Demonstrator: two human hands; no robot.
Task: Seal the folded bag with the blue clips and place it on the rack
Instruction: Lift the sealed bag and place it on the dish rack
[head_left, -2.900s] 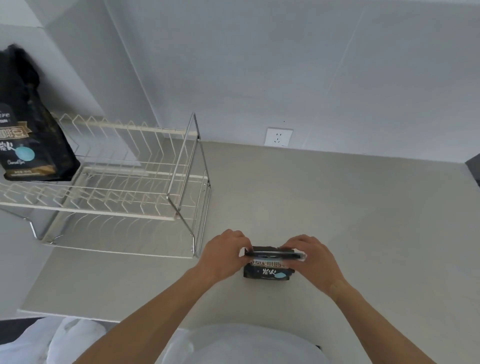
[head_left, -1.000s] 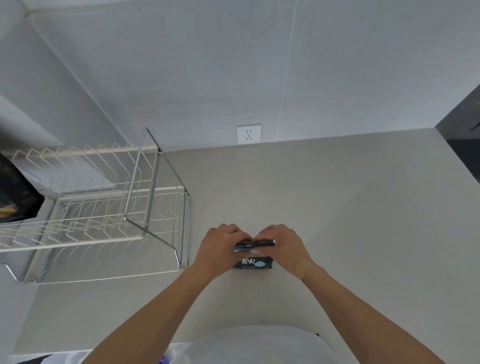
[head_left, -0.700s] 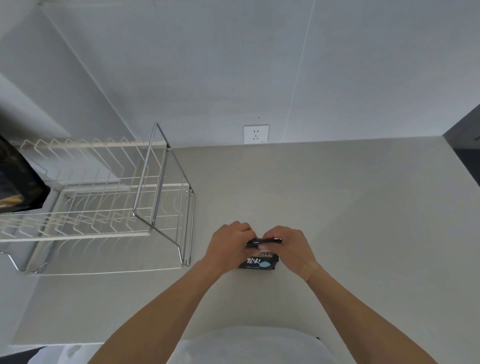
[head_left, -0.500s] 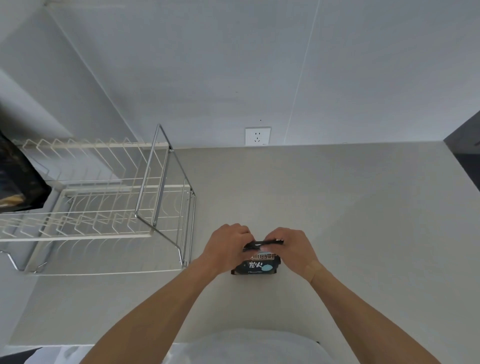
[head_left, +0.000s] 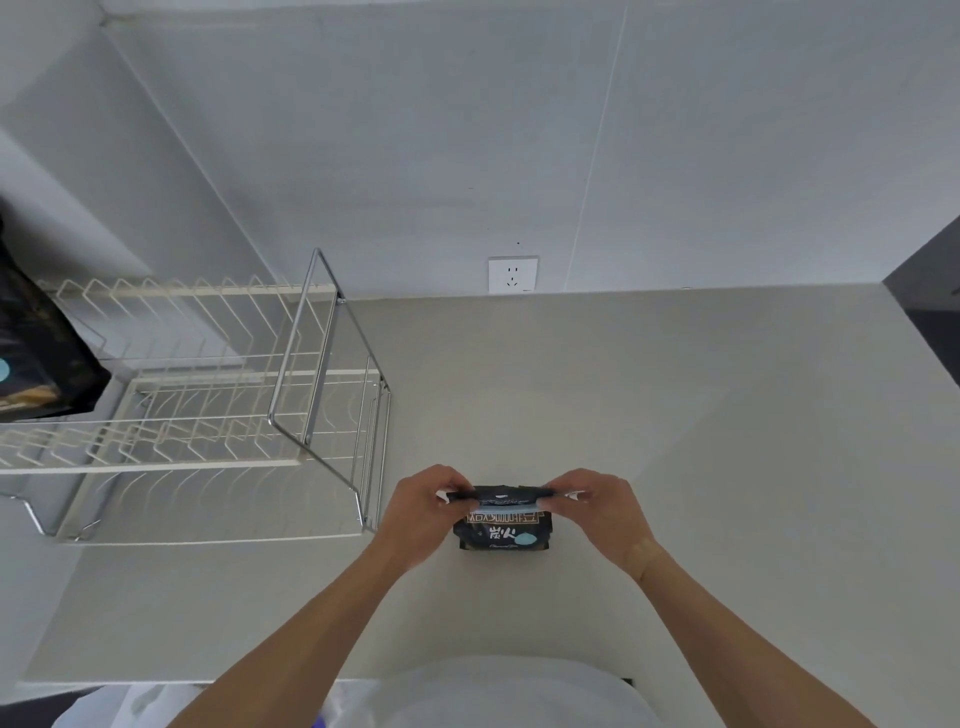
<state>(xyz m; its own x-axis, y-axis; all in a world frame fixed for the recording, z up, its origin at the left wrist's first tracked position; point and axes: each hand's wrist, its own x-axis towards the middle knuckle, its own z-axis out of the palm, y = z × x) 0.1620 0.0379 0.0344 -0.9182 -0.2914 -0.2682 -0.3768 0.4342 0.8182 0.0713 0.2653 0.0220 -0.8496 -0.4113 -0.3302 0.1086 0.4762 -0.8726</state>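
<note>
A small black bag (head_left: 503, 535) with pale lettering and a blue dot stands on the counter (head_left: 675, 441), its top folded over. A pale blue clip (head_left: 506, 510) runs along under the fold. My left hand (head_left: 423, 512) pinches the fold's left end and my right hand (head_left: 597, 512) pinches its right end. The wire rack (head_left: 208, 410) stands to the left, about a hand's width from my left hand.
A second, larger black bag (head_left: 36, 358) sits on the rack's far left, partly cut off by the frame edge. A wall socket (head_left: 512, 274) is on the wall behind. The counter's front edge lies just below my forearms; a dark area borders the counter's right end.
My hands have spread apart to the two ends of the fold, so more of the bag's top and the clip shows. The view shifted a little; the bag stays at the same spot.
</note>
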